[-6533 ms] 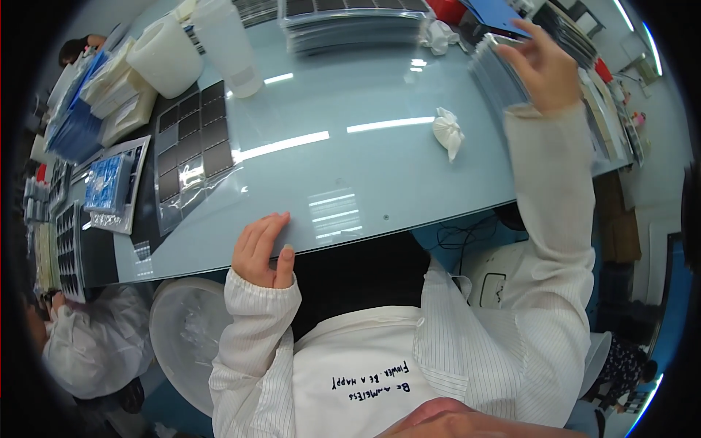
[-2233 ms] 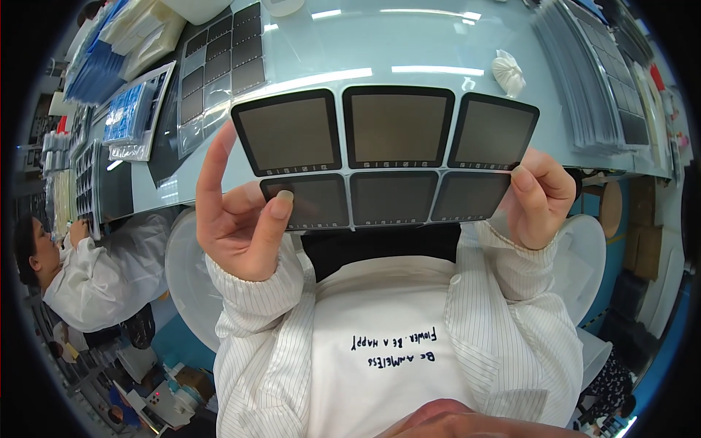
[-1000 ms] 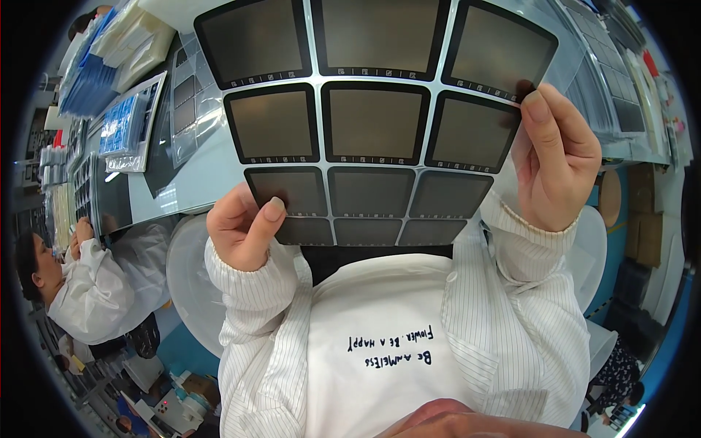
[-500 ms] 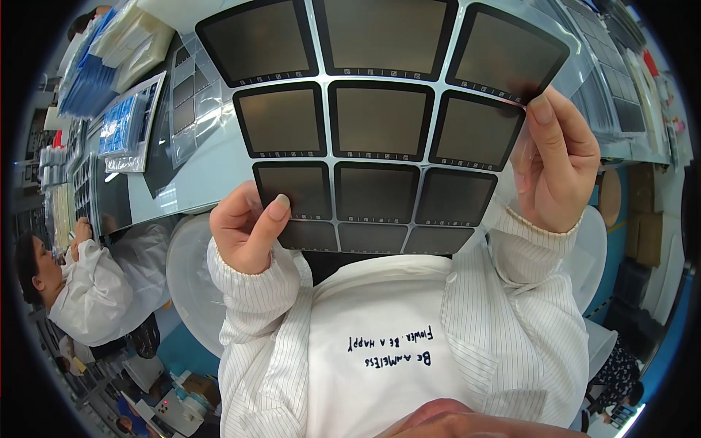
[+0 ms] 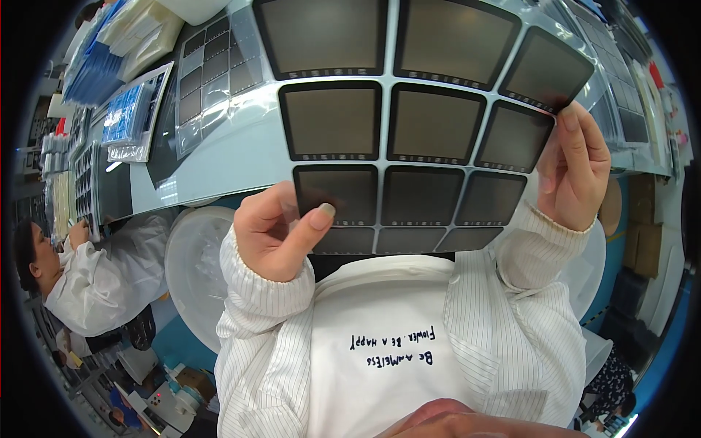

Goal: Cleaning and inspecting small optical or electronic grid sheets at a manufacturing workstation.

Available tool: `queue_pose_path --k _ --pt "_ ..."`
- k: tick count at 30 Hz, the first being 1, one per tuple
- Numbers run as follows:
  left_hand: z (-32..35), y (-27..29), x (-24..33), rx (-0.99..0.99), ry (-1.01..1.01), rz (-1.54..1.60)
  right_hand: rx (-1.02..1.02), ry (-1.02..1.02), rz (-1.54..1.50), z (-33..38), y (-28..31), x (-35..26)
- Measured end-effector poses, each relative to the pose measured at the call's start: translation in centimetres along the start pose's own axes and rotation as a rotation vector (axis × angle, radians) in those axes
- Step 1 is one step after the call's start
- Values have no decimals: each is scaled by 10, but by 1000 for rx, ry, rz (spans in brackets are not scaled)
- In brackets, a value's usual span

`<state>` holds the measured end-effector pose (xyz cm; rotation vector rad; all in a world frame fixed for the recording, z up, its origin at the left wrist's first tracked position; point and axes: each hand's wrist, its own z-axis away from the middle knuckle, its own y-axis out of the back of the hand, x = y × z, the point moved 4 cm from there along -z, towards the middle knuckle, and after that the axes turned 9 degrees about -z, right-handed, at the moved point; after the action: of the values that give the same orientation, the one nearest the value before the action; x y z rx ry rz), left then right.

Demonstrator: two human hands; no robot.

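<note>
A sheet of dark, glossy rectangular panels [image 5: 431, 128] with black borders, set in rows with pale gaps between them, is held up in front of my chest. My left hand [image 5: 274, 233] grips its near left side, the thumb lying over a lower panel and the fingers behind, mostly hidden. On the right edge, my right hand [image 5: 577, 171] pinches the sheet between thumb and fingers. The sheet's far end runs out of the top of the view. It tilts and bows a little.
More panel sheets in clear film [image 5: 212, 73] lie on the glass-topped table [image 5: 226, 157] at left, others [image 5: 613, 80] at far right. Blue packets [image 5: 125, 117] and a stack of blue and cream sleeves [image 5: 109, 51] stand left. A white tub [image 5: 193, 270] and a co-worker [image 5: 95, 277] are beside me.
Both hands have shifted to the right with the sheet, uncovering more of the panel sheet lying on the table at left. The grip looks the same.
</note>
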<state>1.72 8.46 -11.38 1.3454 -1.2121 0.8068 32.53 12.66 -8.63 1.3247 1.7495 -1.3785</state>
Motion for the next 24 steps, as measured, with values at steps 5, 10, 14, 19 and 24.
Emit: queue_pose_path --k 5,10,14,19,24 --pt "-6 -11 8 -51 -60 49 -49 -12 2 -4 11 1" --pt "-6 -14 6 -137 -39 -18 54 -20 49 -3 21 2" --pt "-6 -15 7 -146 -26 -11 4 -32 17 -4 21 4" --pt "-8 -21 13 -180 -28 -16 123 39 -78 -7 26 0" --pt "-6 -22 13 -167 -73 -47 162 138 -101 -19 24 -17"
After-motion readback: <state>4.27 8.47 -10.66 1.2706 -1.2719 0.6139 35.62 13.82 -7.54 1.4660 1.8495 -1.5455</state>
